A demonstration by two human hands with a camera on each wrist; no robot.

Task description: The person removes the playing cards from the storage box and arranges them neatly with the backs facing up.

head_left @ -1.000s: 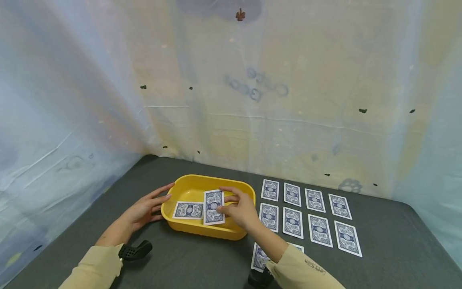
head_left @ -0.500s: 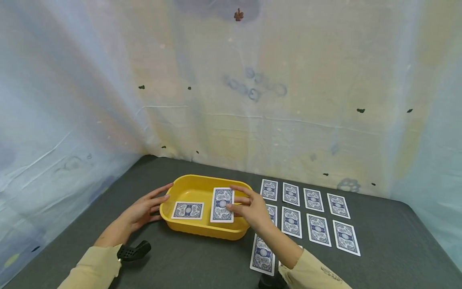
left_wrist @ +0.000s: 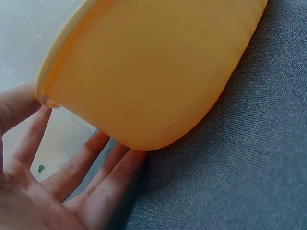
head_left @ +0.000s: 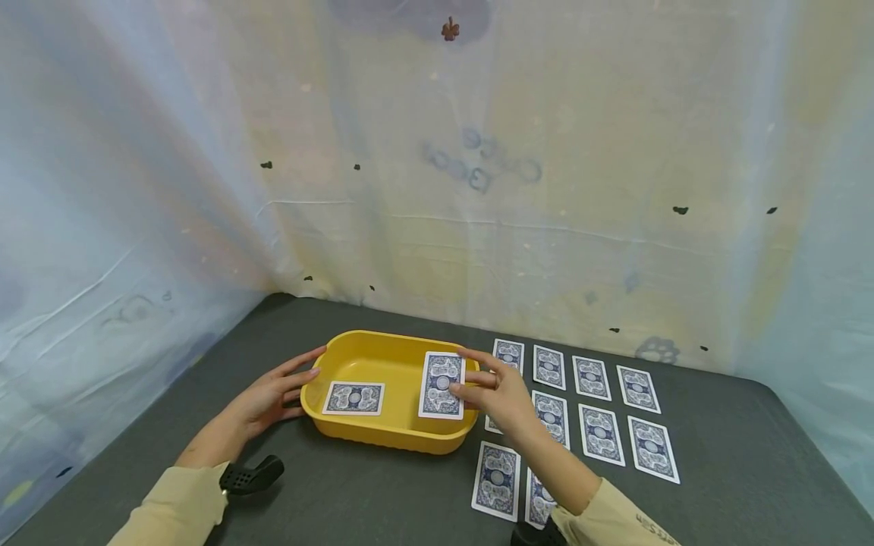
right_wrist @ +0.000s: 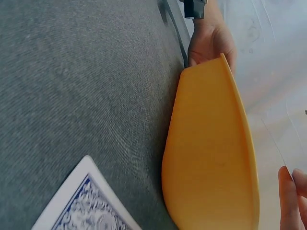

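A yellow plastic basin (head_left: 382, 439) stands on the dark table. My left hand (head_left: 269, 398) touches its left end with extended, spread fingers, thumb side by the rim; the left wrist view shows the fingertips against the basin's outer wall (left_wrist: 144, 76). Above the right part of the basin, my right hand (head_left: 498, 398) pinches a blue-and-white playing card (head_left: 438, 383) by its right edge, back showing in the head view. Another playing card (head_left: 353, 398) lies sideways, back up, inside the basin on the left. In the right wrist view only some right fingers (right_wrist: 289, 199) appear, at the right edge.
Several playing cards (head_left: 601, 434) lie back up in rows right of the basin. The nearest row has one card (head_left: 496, 481) fully showing, its neighbour partly under the right forearm. Each wrist wears a black device (head_left: 251, 475). A pale patterned curtain (head_left: 437, 250) hangs behind the table.
My right hand has carried the pinched card rightward, away from the card lying in the basin, which now shows whole. The left hand stays at the basin's left end.
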